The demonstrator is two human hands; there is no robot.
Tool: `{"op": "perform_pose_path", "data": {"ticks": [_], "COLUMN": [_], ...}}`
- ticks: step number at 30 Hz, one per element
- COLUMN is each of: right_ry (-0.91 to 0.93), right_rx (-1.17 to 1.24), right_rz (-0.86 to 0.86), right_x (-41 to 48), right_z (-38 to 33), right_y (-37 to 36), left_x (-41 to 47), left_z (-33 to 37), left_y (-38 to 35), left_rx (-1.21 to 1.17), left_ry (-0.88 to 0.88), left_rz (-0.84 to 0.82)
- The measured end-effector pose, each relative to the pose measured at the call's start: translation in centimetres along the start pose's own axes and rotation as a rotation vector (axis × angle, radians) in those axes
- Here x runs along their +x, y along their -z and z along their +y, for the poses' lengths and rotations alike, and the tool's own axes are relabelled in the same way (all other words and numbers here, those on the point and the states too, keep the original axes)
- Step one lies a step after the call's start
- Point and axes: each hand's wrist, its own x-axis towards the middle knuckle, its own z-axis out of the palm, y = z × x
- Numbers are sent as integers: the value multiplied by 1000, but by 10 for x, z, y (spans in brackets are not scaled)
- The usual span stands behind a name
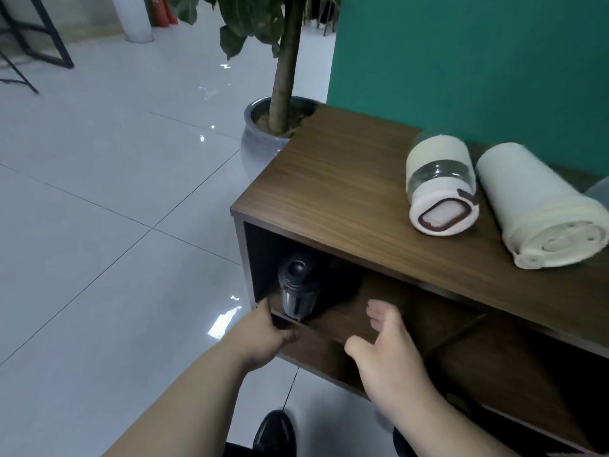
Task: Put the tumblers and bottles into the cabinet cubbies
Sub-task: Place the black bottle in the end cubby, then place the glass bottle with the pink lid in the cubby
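Note:
A dark tumbler stands upright in the upper left cubby of the wooden cabinet, near its front left corner. My left hand grips the front edge of the shelf just below the tumbler, fingers curled under it. My right hand hovers open in front of the same cubby, to the right of the tumbler, holding nothing. On the cabinet top stand a cream and glass bottle with a brown-rimmed lid and a taller cream tumbler, side by side.
A potted tree in a grey pot stands on the floor at the cabinet's far left corner. A green wall backs the cabinet. More cubbies open to the right and below. My black shoe is on the tiled floor.

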Motion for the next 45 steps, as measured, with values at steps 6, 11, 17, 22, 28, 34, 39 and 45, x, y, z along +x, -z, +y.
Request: {"op": "perform_pose_path", "data": {"ticks": [6,11,17,22,28,34,39,45], "right_ry": [152,354,417,258,90,176,382,511], "right_rx": [47,41,-164,-410,-398,-314,-145,-129], "right_rz": [7,242,496,557,604,569,513,376], "right_x": [-59,-71,-25,19,50,25,-45,-84], "right_z": [-13,-47,-86,-101,-108,-109,-103,-67], "right_y": [43,95,119,110,101,106,117,118], "left_x": [-91,-130,-133,-110,-88,-88,-97,-93], "left_z": [34,60,114,108,97,89,85,80], "left_y": [8,10,17,0,1,7,12,2], "left_rx": [-30,48,80,54,-48,-106,-240,-230], "left_ry": [67,53,-188,-314,-366,-387,-396,-488], "left_rz": [-3,20,11,81,87,140,177,58]}}
